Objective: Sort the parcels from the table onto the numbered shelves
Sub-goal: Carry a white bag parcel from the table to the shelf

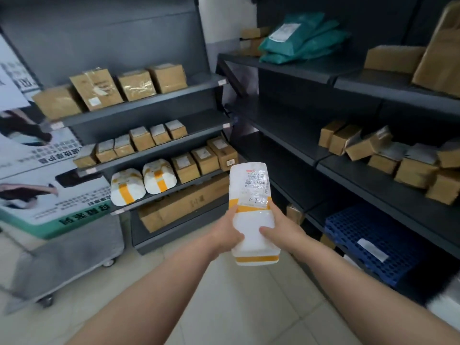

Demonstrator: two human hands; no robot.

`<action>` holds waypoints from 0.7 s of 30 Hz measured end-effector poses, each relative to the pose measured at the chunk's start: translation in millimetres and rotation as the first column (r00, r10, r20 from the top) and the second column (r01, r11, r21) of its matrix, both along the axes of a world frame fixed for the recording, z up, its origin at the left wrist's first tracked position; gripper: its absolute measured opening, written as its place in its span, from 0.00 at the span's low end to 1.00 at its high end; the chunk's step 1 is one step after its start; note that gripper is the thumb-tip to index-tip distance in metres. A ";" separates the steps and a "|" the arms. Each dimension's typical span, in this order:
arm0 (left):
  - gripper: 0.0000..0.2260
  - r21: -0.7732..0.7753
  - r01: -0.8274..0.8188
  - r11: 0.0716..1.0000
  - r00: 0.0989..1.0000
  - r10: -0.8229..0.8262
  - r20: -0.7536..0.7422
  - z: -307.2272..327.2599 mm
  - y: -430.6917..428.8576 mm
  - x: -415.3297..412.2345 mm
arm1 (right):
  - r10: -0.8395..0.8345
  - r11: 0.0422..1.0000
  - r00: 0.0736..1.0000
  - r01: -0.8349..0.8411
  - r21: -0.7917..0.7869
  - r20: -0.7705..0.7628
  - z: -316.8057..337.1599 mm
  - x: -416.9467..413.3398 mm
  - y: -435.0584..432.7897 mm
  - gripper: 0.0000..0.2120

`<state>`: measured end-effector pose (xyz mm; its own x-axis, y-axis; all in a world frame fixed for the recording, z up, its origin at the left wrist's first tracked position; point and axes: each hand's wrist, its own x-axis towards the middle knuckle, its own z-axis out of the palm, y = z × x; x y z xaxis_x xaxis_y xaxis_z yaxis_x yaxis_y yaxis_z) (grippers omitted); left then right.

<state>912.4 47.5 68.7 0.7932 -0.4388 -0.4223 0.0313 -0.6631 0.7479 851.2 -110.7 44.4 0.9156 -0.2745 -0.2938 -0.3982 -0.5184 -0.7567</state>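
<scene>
Head view: a tall white padded parcel with orange bands (251, 192) is held upright in the air over the pale tiled floor (224, 295), gripped at its lower half by both hands. The left hand (229, 232) clasps its left edge, thumb laid across the front. The right hand (281, 226) clasps the right edge the same way, and the other fingers of both are hidden behind the parcel. A printed label (257, 185) covers the parcel's upper right; a handwritten mark at its foot may read "1-7", though it is too blurred to be sure.

The parcel sits between two dark grey metal shelf units. On the left shelf unit (149, 103), two similar white parcels (143, 183) lie on the third shelf beside brown cardboard boxes (196, 163). The right shelf unit (286, 120) carries green plastic mailers (298, 38) on top and a blue perforated plastic crate (368, 235) low down.
</scene>
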 end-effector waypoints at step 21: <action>0.38 -0.001 -0.185 0.983 0.983 0.185 0.002 -9.4 -27.8 247.0 | 0.228 0.974 0.973 -0.229 0.003 0.033 7.3 272.4 -37.4 0.36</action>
<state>1159.4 19.7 59.3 0.8617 -0.2850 -0.4198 0.1514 -0.6453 0.7488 1123.6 -148.1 51.7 0.9628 -0.0550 -0.2644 -0.2453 -0.5874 -0.7713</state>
